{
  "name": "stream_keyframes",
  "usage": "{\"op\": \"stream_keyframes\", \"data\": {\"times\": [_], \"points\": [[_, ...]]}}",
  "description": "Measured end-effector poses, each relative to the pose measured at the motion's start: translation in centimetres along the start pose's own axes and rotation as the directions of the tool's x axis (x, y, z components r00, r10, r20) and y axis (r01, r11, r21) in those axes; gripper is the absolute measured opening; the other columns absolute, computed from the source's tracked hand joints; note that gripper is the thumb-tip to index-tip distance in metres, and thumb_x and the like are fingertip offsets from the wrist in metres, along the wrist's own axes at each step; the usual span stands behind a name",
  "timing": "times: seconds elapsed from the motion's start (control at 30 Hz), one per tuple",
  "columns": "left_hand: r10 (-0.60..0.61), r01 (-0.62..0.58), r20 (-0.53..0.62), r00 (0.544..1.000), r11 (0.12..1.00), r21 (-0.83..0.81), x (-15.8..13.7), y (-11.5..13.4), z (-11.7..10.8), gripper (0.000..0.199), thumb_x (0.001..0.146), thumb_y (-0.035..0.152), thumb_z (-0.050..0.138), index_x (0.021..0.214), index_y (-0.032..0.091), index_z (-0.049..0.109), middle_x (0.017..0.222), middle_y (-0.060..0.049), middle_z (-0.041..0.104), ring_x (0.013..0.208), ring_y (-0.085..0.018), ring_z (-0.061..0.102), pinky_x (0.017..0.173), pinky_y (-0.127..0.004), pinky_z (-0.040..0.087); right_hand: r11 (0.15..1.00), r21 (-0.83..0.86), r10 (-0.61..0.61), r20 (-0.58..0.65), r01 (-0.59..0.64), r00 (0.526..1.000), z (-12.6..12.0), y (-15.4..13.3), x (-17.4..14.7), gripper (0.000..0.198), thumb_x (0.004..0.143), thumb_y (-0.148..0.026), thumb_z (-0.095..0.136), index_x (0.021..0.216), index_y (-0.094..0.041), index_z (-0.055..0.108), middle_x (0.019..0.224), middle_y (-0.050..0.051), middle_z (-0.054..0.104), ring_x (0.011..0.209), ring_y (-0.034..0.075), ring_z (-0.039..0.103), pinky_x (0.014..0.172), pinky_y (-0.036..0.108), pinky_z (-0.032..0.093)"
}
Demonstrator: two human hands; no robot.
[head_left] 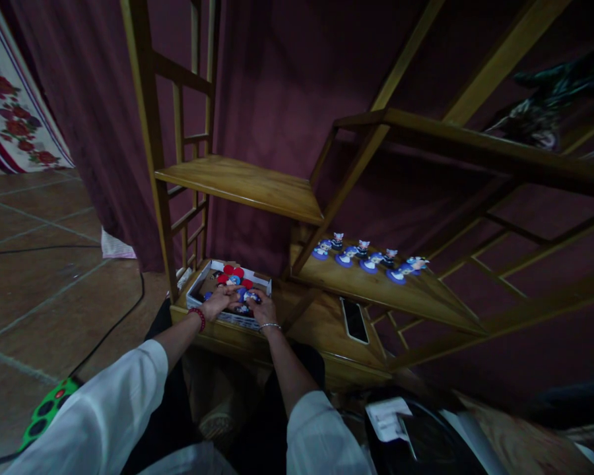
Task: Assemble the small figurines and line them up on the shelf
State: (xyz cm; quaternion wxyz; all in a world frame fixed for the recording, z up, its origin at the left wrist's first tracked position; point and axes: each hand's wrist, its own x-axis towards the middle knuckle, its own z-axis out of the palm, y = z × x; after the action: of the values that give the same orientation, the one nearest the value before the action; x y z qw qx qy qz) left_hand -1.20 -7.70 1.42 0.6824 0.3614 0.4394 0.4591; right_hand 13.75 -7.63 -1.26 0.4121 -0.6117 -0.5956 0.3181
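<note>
Left hand (220, 302) and right hand (263, 310), the grip of each too indistinct to call spread or pinching, meet over jumbled figurines (234, 280) inside the shallow box (240, 321), where close crowding could make a lifted one snag its neighbours.

One box (242, 321) toward eight o'clock holds toy pieces (233, 271), too jumbled to count. Eight figurines (371, 262) stand toward three o'clock, four per row. There are one smartphone (354, 321), toward five, and two bracelets (200, 320).
</note>
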Motion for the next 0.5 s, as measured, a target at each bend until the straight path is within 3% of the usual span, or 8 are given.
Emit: {"op": "stream_keyframes", "data": {"times": [0.5], "points": [[-0.004,0.004,0.023,1.0,1.0,-0.016,-0.08,0.18,-0.09,0.019,0.063,0.01,0.069,0.081,0.009,0.062,0.076,-0.004,0.065,0.074,-0.014,0.062,0.073,-0.027,0.052,1.0,0.03,0.01,0.005,-0.01,1.0,0.18,0.47,0.16,0.027,0.064,-0.032,0.057,0.09,-0.026,0.064,0.08,-0.003,0.065,0.072,0.014,0.058,0.069,0.026,0.047]]}}
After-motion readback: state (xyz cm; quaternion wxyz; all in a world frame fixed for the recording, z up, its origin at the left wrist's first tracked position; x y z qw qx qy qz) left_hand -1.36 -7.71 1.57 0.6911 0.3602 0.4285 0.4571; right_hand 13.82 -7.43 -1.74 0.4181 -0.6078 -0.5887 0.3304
